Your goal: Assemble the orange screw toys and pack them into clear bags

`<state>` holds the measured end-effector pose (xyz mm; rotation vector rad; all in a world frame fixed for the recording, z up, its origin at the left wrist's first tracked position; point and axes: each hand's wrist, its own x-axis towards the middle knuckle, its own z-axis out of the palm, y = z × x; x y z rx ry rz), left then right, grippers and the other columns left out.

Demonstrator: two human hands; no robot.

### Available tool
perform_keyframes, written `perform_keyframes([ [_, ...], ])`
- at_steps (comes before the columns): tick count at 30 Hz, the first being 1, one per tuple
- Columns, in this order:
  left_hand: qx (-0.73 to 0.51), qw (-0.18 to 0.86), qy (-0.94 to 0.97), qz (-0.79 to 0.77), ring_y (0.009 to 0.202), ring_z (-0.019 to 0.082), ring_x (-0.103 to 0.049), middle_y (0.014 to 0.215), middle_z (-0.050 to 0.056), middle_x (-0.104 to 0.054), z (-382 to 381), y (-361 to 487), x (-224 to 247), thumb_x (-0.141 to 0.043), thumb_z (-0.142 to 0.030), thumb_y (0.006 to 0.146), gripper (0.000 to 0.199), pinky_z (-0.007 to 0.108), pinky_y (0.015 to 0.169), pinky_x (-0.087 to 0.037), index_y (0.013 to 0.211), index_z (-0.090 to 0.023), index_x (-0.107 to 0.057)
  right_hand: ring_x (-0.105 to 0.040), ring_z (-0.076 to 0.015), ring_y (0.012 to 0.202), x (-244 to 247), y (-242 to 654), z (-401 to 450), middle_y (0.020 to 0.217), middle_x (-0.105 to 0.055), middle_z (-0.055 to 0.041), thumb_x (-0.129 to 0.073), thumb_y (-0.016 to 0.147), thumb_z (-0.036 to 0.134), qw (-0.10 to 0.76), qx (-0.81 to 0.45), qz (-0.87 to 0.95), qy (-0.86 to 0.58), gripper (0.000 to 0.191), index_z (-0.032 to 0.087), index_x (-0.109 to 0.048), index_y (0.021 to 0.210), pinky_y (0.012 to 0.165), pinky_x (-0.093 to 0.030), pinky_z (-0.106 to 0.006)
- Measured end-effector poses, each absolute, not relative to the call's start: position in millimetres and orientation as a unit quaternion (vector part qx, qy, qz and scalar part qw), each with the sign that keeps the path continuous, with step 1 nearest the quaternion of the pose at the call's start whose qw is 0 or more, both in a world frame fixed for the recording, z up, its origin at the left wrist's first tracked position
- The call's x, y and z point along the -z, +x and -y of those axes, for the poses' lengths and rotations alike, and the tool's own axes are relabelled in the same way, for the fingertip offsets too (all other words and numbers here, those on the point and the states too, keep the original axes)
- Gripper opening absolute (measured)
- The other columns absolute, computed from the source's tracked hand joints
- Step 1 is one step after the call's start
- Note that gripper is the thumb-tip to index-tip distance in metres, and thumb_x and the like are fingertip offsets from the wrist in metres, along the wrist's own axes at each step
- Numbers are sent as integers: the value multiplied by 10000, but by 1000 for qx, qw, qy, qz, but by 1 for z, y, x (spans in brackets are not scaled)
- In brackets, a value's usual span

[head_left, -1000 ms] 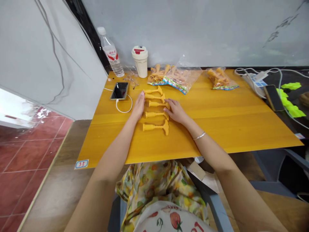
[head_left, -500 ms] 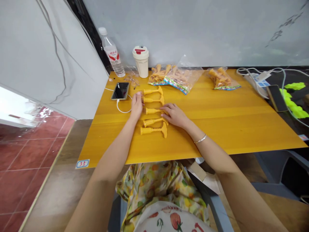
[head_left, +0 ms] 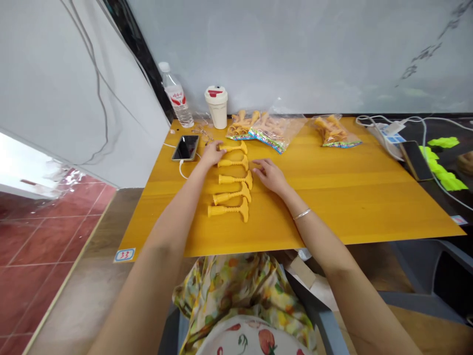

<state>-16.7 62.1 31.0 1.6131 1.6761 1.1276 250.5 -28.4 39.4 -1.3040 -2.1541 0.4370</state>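
The left hand (head_left: 212, 154) lay open and flat, its fingertips (head_left: 220, 147) at the uppermost of 5 yellow moulded plastic flared pieces (head_left: 232, 180), arranged in a column on the wooden table (head_left: 332, 197). The right hand (head_left: 271, 176), open and empty, lay just beside them. Risk: a careless hand sweep could knock the pieces out of line.

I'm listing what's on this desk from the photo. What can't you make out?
Head view:
Clear plastic bag: contents overlap, so they cannot be counted.
Brown object: cut off by the right edge.
Water bottle label: writing too small to read.
Left hand: its contact with the top yellow piece is unclear.
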Motion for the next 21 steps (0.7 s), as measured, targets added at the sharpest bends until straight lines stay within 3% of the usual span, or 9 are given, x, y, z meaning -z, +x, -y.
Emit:
perform_keyframes([
  [2, -387, 288, 612, -627, 1034, 306, -644, 883, 85, -699, -69, -15, -38, -704, -153, 699, 285, 481, 1058, -432, 981, -170, -737, -680, -196, 832, -39, 251, 27, 1197, -637, -122, -496, 974, 360, 308, -176, 797, -488, 364, 206, -638, 1271, 851, -567, -380],
  [4, -382, 280, 627, -618, 968, 286, -651, 857, 78, -694, -64, -16, -47, -672, -148, 713, 280, 464, 1027, -454, 984, -165, -739, -679, -192, 836, -40, 252, 24, 1182, -655, -122, -488, 973, 379, 341, -188, 782, -487, 357, 199, -657, 1231, 841, -567, -371],
  [10, -409, 230, 748, -469, 1037, 240, -624, 1150, 72, -685, 2, -9, -75, -580, -298, 850, 344, 401, 1008, -470, 1169, -217, -682, -614, -167, 713, -44, 249, 18, 1012, -711, -85, -534, 907, 604, 431, -362, 676, -475, 551, 177, -612, 1248, 700, -550, -334],
  [14, -384, 271, 767, -437, 1064, 236, -626, 1153, 68, -683, 38, 6, -77, -519, -402, 928, 327, 379, 1003, -473, 1170, -234, -661, -571, -151, 666, -51, 246, 24, 858, -696, -23, -557, 853, 713, 419, -472, 657, -412, 615, 208, -594, 1203, 622, -486, -289],
  [18, -414, 282, 717, -485, 910, 209, -634, 979, 54, -668, 40, 10, -70, -355, -485, 1001, 377, 349, 895, -509, 1046, -231, -629, -583, -184, 775, -58, 244, 33, 866, -688, -25, -529, 903, 679, 414, -337, 756, -379, 475, 234, -631, 1033, 719, -468, -323],
  [21, -451, 266, 649, -552, 771, 194, -595, 809, 37, -592, 27, -3, -64, -329, -504, 1009, 408, 331, 776, -509, 879, -213, -583, -588, -212, 898, -63, 247, 36, 986, -722, -55, -451, 1008, 500, 394, -151, 842, -336, 346, 245, -676, 942, 878, -435, -394],
])
